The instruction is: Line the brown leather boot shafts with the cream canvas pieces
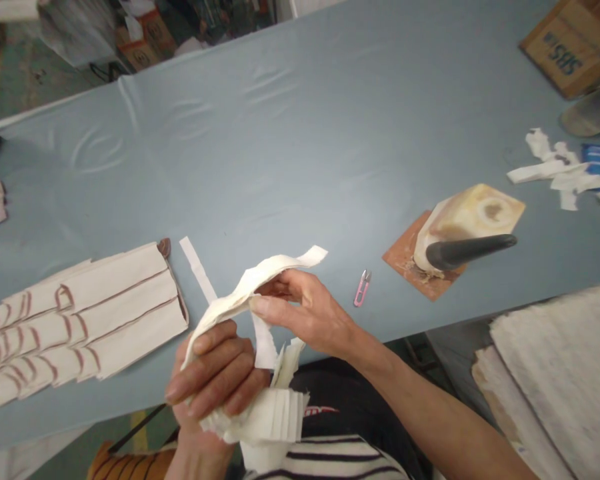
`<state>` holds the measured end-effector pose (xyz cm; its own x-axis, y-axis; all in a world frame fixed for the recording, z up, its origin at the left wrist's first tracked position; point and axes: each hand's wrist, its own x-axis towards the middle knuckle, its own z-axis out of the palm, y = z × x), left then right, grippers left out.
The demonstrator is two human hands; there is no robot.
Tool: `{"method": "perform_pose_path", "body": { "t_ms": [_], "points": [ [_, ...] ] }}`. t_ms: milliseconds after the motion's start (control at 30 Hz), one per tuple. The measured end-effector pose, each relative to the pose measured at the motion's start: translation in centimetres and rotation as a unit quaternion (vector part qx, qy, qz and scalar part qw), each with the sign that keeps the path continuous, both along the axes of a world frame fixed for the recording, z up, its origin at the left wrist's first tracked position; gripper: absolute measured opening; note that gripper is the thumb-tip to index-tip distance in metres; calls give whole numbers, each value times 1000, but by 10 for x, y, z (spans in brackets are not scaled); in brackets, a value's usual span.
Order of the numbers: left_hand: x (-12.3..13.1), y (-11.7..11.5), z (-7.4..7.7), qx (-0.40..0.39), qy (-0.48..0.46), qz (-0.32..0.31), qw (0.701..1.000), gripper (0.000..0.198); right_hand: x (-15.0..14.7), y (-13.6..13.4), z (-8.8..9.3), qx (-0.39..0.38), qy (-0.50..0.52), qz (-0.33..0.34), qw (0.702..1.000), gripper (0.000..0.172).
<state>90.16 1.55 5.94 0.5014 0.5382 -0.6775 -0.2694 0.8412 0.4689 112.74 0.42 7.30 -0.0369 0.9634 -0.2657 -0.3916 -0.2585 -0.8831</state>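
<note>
White strip [260, 275] pinched by right hand [307, 315], bundle [273, 417] clenched in left hand [214, 381], at table [330, 167] edge.

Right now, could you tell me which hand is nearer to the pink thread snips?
Right. The right hand sits just left of the pink thread snips; the left hand is lower and farther left. Both grip white fabric strips.
</note>
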Motion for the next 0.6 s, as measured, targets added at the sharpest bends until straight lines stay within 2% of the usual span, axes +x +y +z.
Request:
{"method": "perform_pose_path", "body": {
  "t_ms": [67,100,200,300,400,500,600],
  "points": [
    [19,-4,12,-16,-129,104,986,22,-3,0,9,-17,36,5,999,29],
    [28,-5,18,-31,-197,132,971,20,-4,0,12,-22,52,11,998,30],
    [47,-3,31,-63,-309,120,941,18,-6,0,18,-37,82,28,996,32],
    [53,1,36,-57,-316,92,943,14,-10,3,17,-65,85,7,994,30],
    [53,1,35,-52,-319,92,942,15,-16,6,13,-85,98,-26,991,28],
    [53,-1,34,-54,-308,93,945,17,-23,9,8,-81,103,-70,989,24],
    [53,-2,33,-58,-286,92,952,15,-31,11,3,-71,66,-104,990,20]
  ]
}}
